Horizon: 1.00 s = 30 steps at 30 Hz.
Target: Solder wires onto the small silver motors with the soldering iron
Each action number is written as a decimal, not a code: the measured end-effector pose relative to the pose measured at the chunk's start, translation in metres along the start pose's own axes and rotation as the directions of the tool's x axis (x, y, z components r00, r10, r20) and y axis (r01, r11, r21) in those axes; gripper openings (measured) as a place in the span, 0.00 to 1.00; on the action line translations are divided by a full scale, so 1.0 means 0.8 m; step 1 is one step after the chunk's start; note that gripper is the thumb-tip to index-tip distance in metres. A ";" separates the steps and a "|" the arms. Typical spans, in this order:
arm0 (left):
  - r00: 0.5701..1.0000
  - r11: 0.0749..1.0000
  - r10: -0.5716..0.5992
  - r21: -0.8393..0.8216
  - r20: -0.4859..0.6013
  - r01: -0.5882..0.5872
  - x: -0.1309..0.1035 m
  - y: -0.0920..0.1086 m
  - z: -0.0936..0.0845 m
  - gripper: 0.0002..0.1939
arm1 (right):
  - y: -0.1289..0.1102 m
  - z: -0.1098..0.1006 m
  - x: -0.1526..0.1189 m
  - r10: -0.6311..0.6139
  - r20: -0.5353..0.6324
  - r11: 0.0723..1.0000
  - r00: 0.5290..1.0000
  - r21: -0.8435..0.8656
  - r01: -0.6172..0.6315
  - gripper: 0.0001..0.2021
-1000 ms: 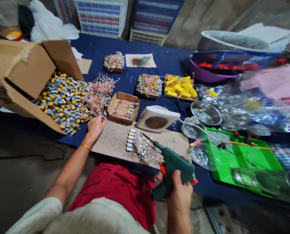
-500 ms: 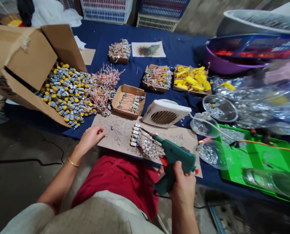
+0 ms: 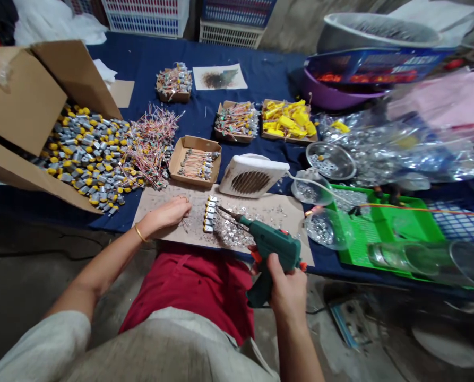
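My right hand (image 3: 288, 284) is wrapped around the handle of a green soldering gun (image 3: 274, 244) with an orange trigger. Its thin tip points left, close to a row of several small motors (image 3: 209, 215) with pale metal tops and yellow parts. My left hand (image 3: 169, 213) is left of that row, low over the cardboard sheet, with its fingers curled together. It covers most of a small wired piece, whose thin wires (image 3: 186, 225) show below the fingers. Whether the fingers grip it is hidden. Small clear and silvery bits (image 3: 232, 232) lie scattered beneath the gun's tip.
A white vented fan box (image 3: 255, 175) stands behind the motors. Left of it is a cardboard tray (image 3: 175, 167) of wired parts. A tipped carton (image 3: 29, 95) spills motors. Clear bowls (image 3: 328, 228) and a green tray (image 3: 352, 246) sit at right.
My left hand has moved right, over the small wired piece that lay in the open before. The right hand keeps the soldering gun by the motors. The camera view has shifted slightly.
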State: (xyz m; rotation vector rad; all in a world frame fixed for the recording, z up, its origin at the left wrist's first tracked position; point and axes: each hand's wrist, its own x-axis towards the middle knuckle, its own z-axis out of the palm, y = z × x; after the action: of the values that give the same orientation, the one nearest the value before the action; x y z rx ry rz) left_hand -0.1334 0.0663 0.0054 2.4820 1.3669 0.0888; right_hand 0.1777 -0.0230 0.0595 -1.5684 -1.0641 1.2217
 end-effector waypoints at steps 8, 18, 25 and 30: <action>0.976 0.998 -0.014 -0.068 -0.217 -0.001 -0.026 0.018 0.014 0.11 | 0.005 -0.010 -0.011 0.168 0.043 0.985 0.985 0.032 -0.169 0.27; 0.976 0.950 -0.087 -0.311 -0.200 0.021 -0.038 0.077 0.025 0.11 | 0.003 -0.033 -0.051 -0.096 0.005 0.942 0.995 -0.322 0.093 0.22; 0.969 0.817 -0.225 -0.562 -0.106 0.128 -0.030 0.118 0.032 0.08 | 0.014 -0.051 -0.071 -0.028 -0.080 0.945 0.996 -0.326 0.000 0.24; 0.957 0.848 -0.240 -0.515 -0.162 0.125 -0.019 0.149 0.064 0.08 | 0.021 -0.072 -0.086 0.043 -0.063 0.940 0.997 -0.335 -0.062 0.26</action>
State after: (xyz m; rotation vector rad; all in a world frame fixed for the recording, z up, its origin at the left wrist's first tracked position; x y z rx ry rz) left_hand -0.0344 -0.0177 -0.0072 1.9390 1.4372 0.6155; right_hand 0.2252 -0.1006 0.0692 -1.8894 -1.2512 1.0634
